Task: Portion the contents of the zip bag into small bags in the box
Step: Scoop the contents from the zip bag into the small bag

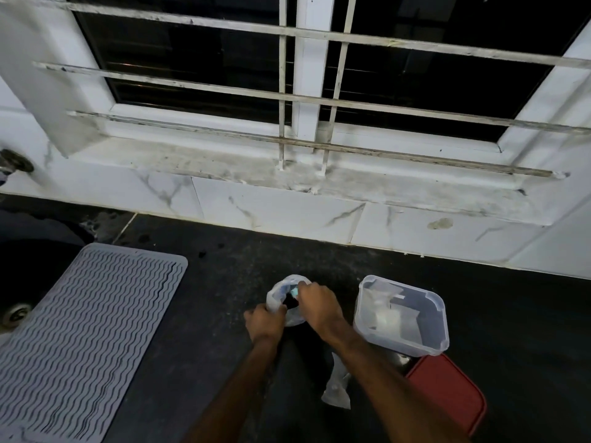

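A clear zip bag [281, 290] stands on the dark counter, its mouth spread wide. My left hand [265, 322] grips the bag's near left rim. My right hand [316, 303] reaches over the opening and pinches a small light blue thing at the mouth; what that thing is I cannot tell. To the right stands a clear plastic box [430, 327] with small clear bags [388, 314] lying inside. One more small clear bag [335, 390] lies flat on the counter under my right forearm.
A red lid [447, 394] lies just in front of the box. A grey ribbed drying mat [86, 334] covers the counter at the left, with a sink drain [16, 313] beyond it. White marble tiles and a barred window rise behind.
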A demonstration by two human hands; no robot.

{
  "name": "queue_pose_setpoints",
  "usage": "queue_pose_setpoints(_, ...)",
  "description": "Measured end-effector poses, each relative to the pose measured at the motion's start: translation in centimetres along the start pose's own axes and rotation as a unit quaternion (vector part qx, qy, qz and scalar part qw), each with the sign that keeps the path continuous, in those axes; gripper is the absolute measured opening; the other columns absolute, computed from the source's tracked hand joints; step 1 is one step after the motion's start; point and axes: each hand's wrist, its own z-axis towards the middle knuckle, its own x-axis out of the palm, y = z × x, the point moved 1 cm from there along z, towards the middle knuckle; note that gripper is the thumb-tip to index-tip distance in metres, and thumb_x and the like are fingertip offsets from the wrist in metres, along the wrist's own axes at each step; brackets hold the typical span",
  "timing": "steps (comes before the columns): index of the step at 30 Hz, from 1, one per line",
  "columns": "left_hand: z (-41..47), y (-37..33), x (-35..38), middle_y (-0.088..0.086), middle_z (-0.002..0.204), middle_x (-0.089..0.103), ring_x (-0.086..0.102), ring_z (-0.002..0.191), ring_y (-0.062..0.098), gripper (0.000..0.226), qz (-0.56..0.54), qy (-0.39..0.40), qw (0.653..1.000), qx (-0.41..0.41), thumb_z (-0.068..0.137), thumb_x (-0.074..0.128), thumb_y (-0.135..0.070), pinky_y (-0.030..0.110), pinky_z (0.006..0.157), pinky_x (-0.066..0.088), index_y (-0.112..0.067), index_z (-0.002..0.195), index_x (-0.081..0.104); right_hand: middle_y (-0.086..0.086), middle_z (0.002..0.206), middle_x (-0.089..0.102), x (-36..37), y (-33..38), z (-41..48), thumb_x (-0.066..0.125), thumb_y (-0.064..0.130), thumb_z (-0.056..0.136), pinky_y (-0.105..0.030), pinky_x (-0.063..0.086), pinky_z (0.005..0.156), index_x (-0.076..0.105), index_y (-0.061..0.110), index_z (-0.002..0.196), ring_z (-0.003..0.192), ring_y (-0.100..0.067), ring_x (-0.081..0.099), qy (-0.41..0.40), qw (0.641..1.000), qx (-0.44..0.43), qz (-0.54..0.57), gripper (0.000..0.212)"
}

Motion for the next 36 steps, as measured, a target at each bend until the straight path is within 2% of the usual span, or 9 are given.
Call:
queue_pose_setpoints(3,0.4,0.1,0.0,0.014,0.115,0.058,0.061,0.1,0.03,0.035,-0.037,0.006,0.999,-0.003,0.086,0.064,-0.027,0.043,0.092,0.052,-0.004,0.112,0.06,-0.014,0.132,0.057,0.9,0.2,0.5,0.054,0.016,0.097,-0.035,0.048,0.096,0.042,0.008,0.138,0.118,-0.027,0.058,0.036,0.999,0.032,-0.003,0.044)
queue_pose_setpoints(9,0.1,-0.8,-0.2,0.008,0.101,0.065,0.062,0.091,0.021,0.016,-0.161,-0.02,0.984,0.078,0.09,0.063,-0.014,0.034,0.08,0.052,-0.011,0.105,0.057,-0.011,0.13,0.059,2.0,-0.3,0.5,0.047,0.016,0.1,-0.032,0.046,0.097,0.055,0.009,0.129,0.118,-0.025,0.057,-0.028,0.99,0.095,0.101,0.031)
queue_pose_setpoints(14,0.6,-1.3,0.3,0.013,0.105,0.066,0.065,0.094,0.023,0.025,-0.22,0.043,0.967,0.119,0.086,0.063,0.001,0.037,0.082,0.056,-0.007,0.11,0.057,-0.011,0.109,0.069,2.3,-1.1,0.2,0.054,0.02,0.094,-0.034,0.051,0.087,0.068,0.007,0.107,0.102,-0.027,0.065,-0.032,0.963,0.16,0.214,0.023)
queue_pose_setpoints(17,0.8,-1.0,0.9,0.014,0.107,0.064,0.064,0.09,0.019,0.028,-0.238,0.066,0.963,0.108,0.088,0.059,0.005,0.025,0.072,0.057,-0.002,0.115,0.054,-0.012,0.097,0.072,2.9,-1.6,0.0,0.058,0.021,0.09,-0.038,0.059,0.08,0.07,0.007,0.1,0.09,-0.029,0.07,-0.02,0.944,0.184,0.274,0.021)
queue_pose_setpoints(20,0.7,-1.2,0.8,0.01,0.104,0.062,0.061,0.085,0.013,0.027,-0.245,0.041,0.964,0.094,0.089,0.057,0.005,0.015,0.063,0.054,-0.001,0.115,0.053,-0.014,0.077,0.073,3.7,-1.9,0.0,0.058,0.019,0.089,-0.041,0.061,0.064,0.07,0.005,0.085,0.066,-0.027,0.071,-0.012,0.928,0.193,0.32,0.019)
queue_pose_setpoints(23,0.9,-1.3,0.7,0.011,0.104,0.06,0.059,0.083,0.012,0.028,-0.239,0.01,0.967,0.09,0.088,0.058,0.004,0.013,0.061,0.052,0.002,0.115,0.053,-0.01,0.059,0.067,3.0,-1.8,-0.8,0.056,0.015,0.091,-0.032,0.059,0.053,0.067,0.004,0.072,0.044,-0.018,0.064,-0.024,0.916,0.19,0.353,0.024)
queue_pose_setpoints(28,1.2,-1.6,0.7,0.014,0.106,0.061,0.058,0.088,0.021,0.024,-0.236,-0.02,0.969,0.07,0.088,0.059,0.001,0.026,0.069,0.047,-0.001,0.112,0.055,-0.01,0.056,0.068,1.9,-1.7,-1.7,0.058,0.015,0.088,-0.028,0.058,0.052,0.07,0.005,0.065,0.044,-0.017,0.063,-0.039,0.904,0.176,0.388,0.027)
queue_pose_setpoints(31,1.6,-1.2,0.7,0.016,0.105,0.062,0.058,0.086,0.021,0.019,-0.235,-0.023,0.97,0.058,0.088,0.062,-0.003,0.031,0.07,0.048,-0.006,0.105,0.054,-0.012,0.062,0.07,1.7,-2.0,-1.9,0.057,0.011,0.089,-0.024,0.056,0.05,0.072,0.004,0.072,0.045,-0.016,0.062,-0.032,0.871,0.199,0.448,0.024)
queue_pose_setpoints(36,1.7,-0.3,0.5,0.018,0.108,0.064,0.063,0.093,0.028,0.022,-0.206,-0.004,0.977,0.056,0.086,0.066,-0.009,0.041,0.079,0.054,-0.009,0.106,0.055,-0.01,0.066,0.067,1.1,-2.7,-2.4,0.062,0.011,0.092,-0.021,0.052,0.048,0.07,0.002,0.079,0.049,-0.012,0.058,0.01,0.768,0.242,0.593,0.017)
